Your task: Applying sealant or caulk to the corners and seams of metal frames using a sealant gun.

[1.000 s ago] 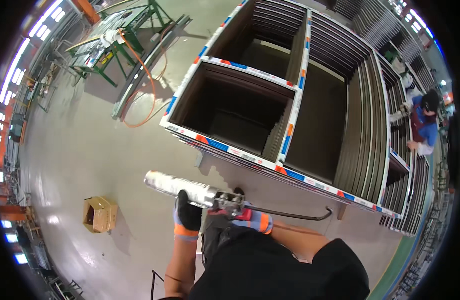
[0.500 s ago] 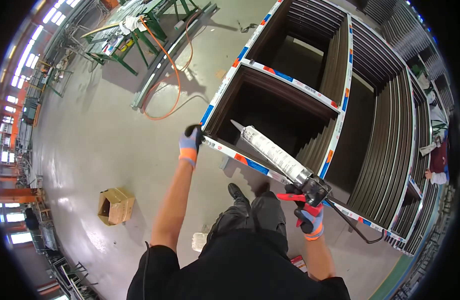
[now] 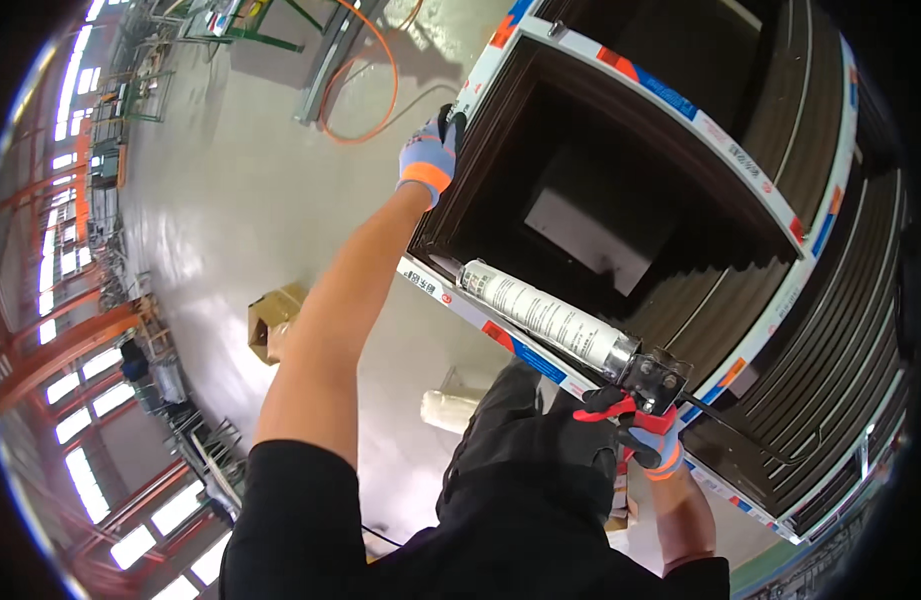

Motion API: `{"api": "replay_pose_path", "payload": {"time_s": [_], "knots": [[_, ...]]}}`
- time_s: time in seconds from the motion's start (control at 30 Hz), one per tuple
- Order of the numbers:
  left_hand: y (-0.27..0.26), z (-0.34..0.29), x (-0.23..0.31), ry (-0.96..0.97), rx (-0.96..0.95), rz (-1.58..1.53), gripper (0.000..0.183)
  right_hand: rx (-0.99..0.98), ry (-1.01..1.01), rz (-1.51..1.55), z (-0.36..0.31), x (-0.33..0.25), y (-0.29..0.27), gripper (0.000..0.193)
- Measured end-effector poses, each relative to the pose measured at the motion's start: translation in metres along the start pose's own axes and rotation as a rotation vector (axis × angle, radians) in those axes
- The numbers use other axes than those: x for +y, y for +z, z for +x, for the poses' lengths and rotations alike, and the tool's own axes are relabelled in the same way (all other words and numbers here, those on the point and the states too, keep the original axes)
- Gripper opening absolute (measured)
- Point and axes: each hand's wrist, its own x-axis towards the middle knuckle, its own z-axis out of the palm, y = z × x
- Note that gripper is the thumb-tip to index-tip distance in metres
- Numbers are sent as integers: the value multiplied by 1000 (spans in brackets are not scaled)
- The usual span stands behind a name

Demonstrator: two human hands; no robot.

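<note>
A caulking gun with a white sealant cartridge (image 3: 545, 312) lies slanted over the near side of a dark window frame (image 3: 580, 62). My right hand (image 3: 652, 440), in a grey-blue glove with black fingers, is closed round its red handle. The pale nozzle (image 3: 443, 263) points into the frame's near left inner corner; whether it touches cannot be made out. Further up the frame's left side, my left hand (image 3: 430, 155) grips the edge, its black-gloved fingertips over the tape-covered rim. Printed white, blue and red protective tape (image 3: 535, 358) covers the outer faces.
More dark frames (image 3: 830, 330) are stacked in stepped layers on the right. An open cardboard box (image 3: 275, 318) stands on the floor at left, and a pale wrapped bundle (image 3: 450, 408) lies by my legs. An orange hose (image 3: 392, 95) curls beside a metal rail (image 3: 325, 75).
My left hand has moved from the near left corner up along the frame's left side. The gun's nozzle has come down to the near left inner corner. The view has shifted closer.
</note>
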Motion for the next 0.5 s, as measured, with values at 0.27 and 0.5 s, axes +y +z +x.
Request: {"api": "replay_pose_path", "payload": {"time_s": [0.27,0.5], "knots": [[-16,-13,27,-61,121,-173,34,-57,106,160,57,5,-35,72],[-9,-11,22,17,183,-203,29,-96,135,138,81,11,-46,56]]}}
